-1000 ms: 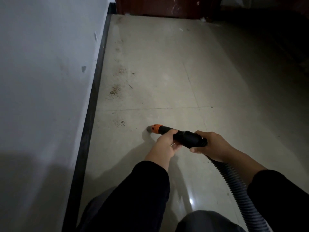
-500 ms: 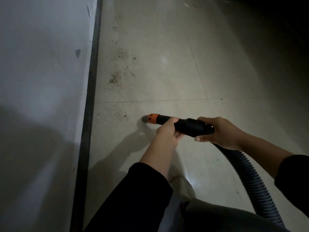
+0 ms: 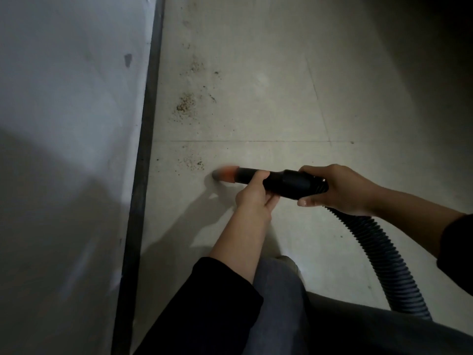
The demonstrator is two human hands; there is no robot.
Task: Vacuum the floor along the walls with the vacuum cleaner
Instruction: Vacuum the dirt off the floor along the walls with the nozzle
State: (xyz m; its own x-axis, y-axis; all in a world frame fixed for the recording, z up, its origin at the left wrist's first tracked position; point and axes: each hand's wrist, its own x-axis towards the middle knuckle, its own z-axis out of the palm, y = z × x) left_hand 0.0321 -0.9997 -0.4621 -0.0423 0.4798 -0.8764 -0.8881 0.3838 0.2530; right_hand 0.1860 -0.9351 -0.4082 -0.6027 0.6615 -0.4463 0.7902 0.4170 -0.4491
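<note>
My grey trouser leg (image 3: 277,290) was nearest, with the ribbed hose (image 3: 378,254) curving past it on my right. My right hand (image 3: 343,190) was wrapped round the black vacuum nozzle (image 3: 284,182) where the hose joined. My left hand (image 3: 253,198) gripped it further forward, from below. Its blurred orange tip (image 3: 226,173) was low over the floor (image 3: 256,119), just beside a scatter of crumbs (image 3: 192,163) near the dark baseboard (image 3: 146,149). A larger dirt patch (image 3: 185,105) lay beyond.

Open tiled floor (image 3: 268,103) stretches ahead and right of the nozzle (image 3: 226,173); the wall (image 3: 66,119) and its dark skirting (image 3: 146,139) bar the left (the ribbed hose (image 3: 368,242) crosses the tiles at lower right).
</note>
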